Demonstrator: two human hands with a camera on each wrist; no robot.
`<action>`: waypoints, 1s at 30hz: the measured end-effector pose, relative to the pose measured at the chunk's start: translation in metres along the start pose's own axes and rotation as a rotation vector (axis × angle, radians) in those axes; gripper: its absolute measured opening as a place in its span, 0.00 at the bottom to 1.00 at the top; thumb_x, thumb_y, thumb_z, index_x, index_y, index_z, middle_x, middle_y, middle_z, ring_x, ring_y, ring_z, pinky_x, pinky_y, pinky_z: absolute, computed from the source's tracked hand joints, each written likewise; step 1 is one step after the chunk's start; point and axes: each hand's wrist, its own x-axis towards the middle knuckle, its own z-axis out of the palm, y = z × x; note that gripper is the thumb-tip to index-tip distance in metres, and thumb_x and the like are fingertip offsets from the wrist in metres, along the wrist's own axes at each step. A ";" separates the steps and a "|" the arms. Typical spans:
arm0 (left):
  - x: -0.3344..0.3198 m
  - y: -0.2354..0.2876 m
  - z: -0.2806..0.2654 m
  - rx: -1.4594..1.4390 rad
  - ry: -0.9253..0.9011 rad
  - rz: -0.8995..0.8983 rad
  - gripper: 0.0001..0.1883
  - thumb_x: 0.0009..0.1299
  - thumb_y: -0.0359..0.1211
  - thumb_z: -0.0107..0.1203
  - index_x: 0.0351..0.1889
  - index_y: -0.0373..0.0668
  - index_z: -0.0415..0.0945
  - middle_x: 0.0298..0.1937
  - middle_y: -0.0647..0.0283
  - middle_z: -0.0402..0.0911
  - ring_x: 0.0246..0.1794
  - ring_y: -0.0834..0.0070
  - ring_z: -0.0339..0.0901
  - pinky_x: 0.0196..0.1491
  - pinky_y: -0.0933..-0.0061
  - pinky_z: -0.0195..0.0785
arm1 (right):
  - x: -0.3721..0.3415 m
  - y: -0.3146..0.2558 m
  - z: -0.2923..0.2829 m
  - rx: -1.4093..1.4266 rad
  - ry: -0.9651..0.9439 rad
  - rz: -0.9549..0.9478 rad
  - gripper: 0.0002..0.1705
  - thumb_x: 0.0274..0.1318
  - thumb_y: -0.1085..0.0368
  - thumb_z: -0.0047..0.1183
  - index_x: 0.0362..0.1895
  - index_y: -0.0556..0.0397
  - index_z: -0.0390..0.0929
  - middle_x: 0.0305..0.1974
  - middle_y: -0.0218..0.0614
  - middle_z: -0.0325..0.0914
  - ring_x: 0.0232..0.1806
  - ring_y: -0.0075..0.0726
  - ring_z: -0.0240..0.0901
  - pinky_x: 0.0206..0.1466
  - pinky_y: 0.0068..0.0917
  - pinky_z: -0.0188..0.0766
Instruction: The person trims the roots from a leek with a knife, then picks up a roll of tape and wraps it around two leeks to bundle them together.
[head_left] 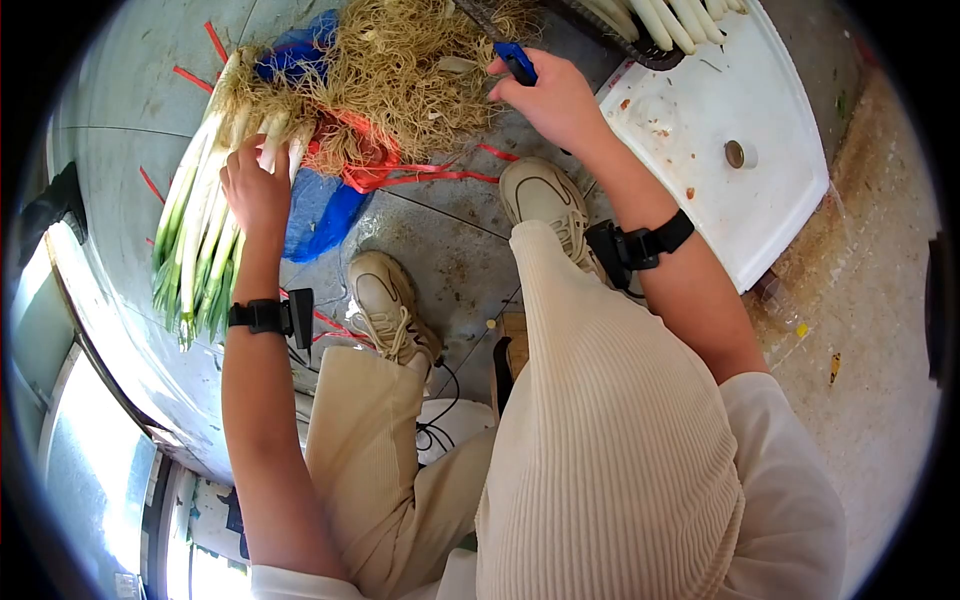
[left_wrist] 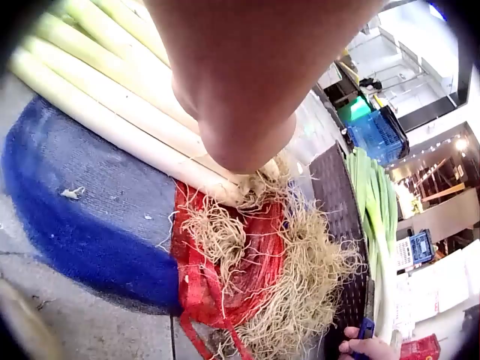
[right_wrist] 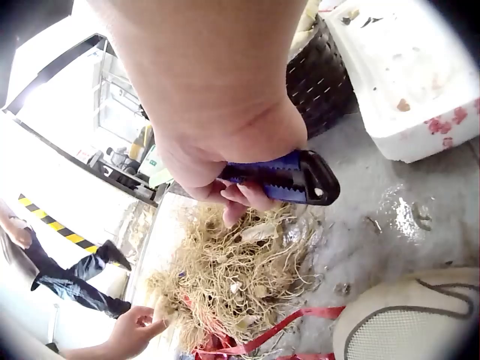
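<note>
A bundle of long green onions [head_left: 205, 215] lies on the floor at the left, white root ends toward the top of the head view. My left hand [head_left: 258, 190] is over their white ends, fingers bent round a stalk near the roots. In the left wrist view the palm hides the fingertips. With my right hand [head_left: 558, 100] I grip a blue-handled utility knife [head_left: 516, 63], its blade pointing up and left. A tangled heap of cut roots [head_left: 415, 85] sits between the hands, just below the right hand in the right wrist view.
Red plastic ties [head_left: 430, 172] and a blue mesh bag [head_left: 325, 215] lie under the roots. At the right stand a white foam board [head_left: 690, 150] and a dark woven basket [left_wrist: 341, 202] holding more onions. My shoes [head_left: 385, 300] are close by. Another person [right_wrist: 60, 270] shows in the right wrist view.
</note>
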 end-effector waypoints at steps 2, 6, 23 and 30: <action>0.002 -0.004 0.000 0.012 -0.021 0.025 0.19 0.68 0.43 0.62 0.50 0.42 0.79 0.45 0.55 0.80 0.50 0.56 0.74 0.55 0.56 0.68 | 0.000 0.002 0.001 0.029 0.007 -0.020 0.17 0.56 0.62 0.54 0.47 0.53 0.82 0.34 0.32 0.87 0.35 0.22 0.78 0.43 0.23 0.71; 0.010 -0.011 -0.007 -0.235 0.072 -0.108 0.18 0.67 0.41 0.61 0.48 0.39 0.79 0.45 0.52 0.81 0.47 0.56 0.76 0.53 0.57 0.69 | 0.001 0.003 -0.002 0.057 0.088 -0.047 0.15 0.52 0.59 0.59 0.43 0.49 0.85 0.28 0.37 0.84 0.29 0.33 0.80 0.38 0.31 0.74; 0.009 0.120 -0.071 -0.921 -0.303 0.312 0.20 0.69 0.31 0.63 0.59 0.40 0.77 0.46 0.57 0.80 0.43 0.67 0.79 0.47 0.69 0.72 | -0.012 -0.051 -0.021 0.470 0.035 -0.036 0.13 0.67 0.55 0.57 0.44 0.51 0.80 0.21 0.23 0.70 0.20 0.17 0.63 0.24 0.21 0.60; 0.007 0.148 -0.063 -0.719 -0.009 0.272 0.20 0.59 0.34 0.72 0.48 0.41 0.82 0.41 0.57 0.81 0.38 0.65 0.80 0.41 0.67 0.74 | -0.016 -0.069 -0.027 0.590 -0.043 0.051 0.15 0.63 0.52 0.61 0.40 0.49 0.80 0.21 0.19 0.68 0.19 0.15 0.59 0.23 0.20 0.56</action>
